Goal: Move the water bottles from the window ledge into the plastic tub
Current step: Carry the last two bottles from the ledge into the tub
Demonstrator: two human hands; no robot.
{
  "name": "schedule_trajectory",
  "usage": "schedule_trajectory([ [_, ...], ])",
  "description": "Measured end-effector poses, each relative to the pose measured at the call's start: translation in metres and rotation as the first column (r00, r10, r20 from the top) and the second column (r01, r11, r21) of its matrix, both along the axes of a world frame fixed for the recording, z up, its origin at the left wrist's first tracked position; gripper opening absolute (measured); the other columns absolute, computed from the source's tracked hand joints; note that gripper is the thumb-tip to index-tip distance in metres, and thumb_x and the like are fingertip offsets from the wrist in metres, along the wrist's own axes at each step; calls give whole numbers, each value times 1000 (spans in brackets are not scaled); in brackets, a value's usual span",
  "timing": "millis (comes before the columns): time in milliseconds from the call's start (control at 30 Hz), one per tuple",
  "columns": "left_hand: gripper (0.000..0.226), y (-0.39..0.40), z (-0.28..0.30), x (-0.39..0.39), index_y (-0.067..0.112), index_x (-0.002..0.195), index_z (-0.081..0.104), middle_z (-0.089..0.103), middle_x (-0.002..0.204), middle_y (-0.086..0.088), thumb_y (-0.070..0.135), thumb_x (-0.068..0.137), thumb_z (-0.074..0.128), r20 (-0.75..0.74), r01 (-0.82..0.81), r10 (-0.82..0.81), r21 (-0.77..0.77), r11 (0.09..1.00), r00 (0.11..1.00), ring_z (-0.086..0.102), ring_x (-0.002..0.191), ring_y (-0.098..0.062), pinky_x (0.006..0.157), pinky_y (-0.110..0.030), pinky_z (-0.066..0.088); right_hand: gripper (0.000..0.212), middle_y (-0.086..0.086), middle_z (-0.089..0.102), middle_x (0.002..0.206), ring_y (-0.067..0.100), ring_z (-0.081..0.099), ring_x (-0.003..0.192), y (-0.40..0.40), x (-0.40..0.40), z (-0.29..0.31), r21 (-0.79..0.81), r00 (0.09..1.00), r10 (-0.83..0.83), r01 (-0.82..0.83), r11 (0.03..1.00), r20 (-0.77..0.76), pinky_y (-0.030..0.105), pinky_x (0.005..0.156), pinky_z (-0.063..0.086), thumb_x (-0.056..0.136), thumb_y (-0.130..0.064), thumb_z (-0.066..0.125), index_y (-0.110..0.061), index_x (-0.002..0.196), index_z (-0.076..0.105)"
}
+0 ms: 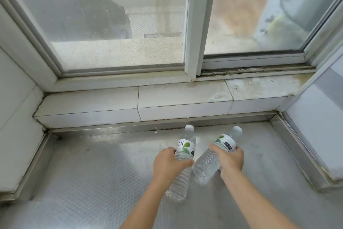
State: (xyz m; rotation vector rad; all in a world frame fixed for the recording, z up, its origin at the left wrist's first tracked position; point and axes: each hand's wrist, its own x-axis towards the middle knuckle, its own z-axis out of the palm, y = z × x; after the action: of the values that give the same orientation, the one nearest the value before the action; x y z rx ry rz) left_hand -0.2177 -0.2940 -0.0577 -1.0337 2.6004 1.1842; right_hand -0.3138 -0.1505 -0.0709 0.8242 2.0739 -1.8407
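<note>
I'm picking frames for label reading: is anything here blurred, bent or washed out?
Head view: the right hand's clear plastic water bottle is motion-smeared, its label unreadable; the left hand's clear plastic water bottle is sharper, its label print partly legible; wide-angle distortion bows the white window frame; daylight through the hazy glass gives soft, glare-free light.

Your two forearms come up from the bottom edge of the view, and both are bare: no sleeve or cuff shows on either one. Your left hand [168, 163] has no glove, ring or watch on the parts you can see, and the wrist behind it carries no band. Your right hand [231, 161] is likewise uncovered, with a plain wrist. Only the backs of both hands show.
</note>
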Motion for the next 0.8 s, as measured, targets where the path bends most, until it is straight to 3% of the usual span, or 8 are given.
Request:
schedule_trajectory([
  [100,43,11,0,7,23,81,70,71,74,6,56,53,76,-41,9,-7,37,999,999,65,67,-7,62,-32,53,67,1,65,92,21,67,75,8,11,10,-47,997,44,-47,998,-55,39,70,57,54,1,84,-22,108,51],
  [200,39,23,3,15,27,79,70,71,78,11,55,54,79,-110,29,-23,56,998,994,65,74,-2,69,-32,55,82,1,63,99,20,66,85,19,26,17,-58,987,120,-126,990,-105,44,81,56,56,2,83,-24,125,48],
  [300,29,35,16,26,41,74,66,70,79,18,55,53,81,-182,20,-4,89,996,983,64,73,2,70,-33,56,87,0,58,109,14,63,89,37,42,36,-64,967,188,-202,977,-171,34,75,53,59,1,83,-26,132,45],
  [500,34,68,60,42,41,85,70,72,84,17,45,56,88,-330,23,46,202,979,943,67,63,0,66,-31,59,88,-8,57,113,0,61,90,87,67,79,-5,913,273,-288,958,-303,18,66,48,56,-1,85,-31,129,46],
  [667,59,117,98,56,43,110,62,69,91,13,39,59,91,-452,91,38,260,961,891,62,60,-1,57,-18,53,91,-9,58,116,3,61,98,145,96,111,11,885,262,-280,960,-384,23,75,51,55,-2,87,-36,129,46],
  [800,61,163,122,70,50,108,60,69,91,10,38,58,92,-528,177,14,309,934,849,64,66,-12,58,-19,52,90,-11,60,117,4,61,102,197,125,134,37,868,215,-222,974,-448,31,86,51,53,-2,88,-43,122,49],
])
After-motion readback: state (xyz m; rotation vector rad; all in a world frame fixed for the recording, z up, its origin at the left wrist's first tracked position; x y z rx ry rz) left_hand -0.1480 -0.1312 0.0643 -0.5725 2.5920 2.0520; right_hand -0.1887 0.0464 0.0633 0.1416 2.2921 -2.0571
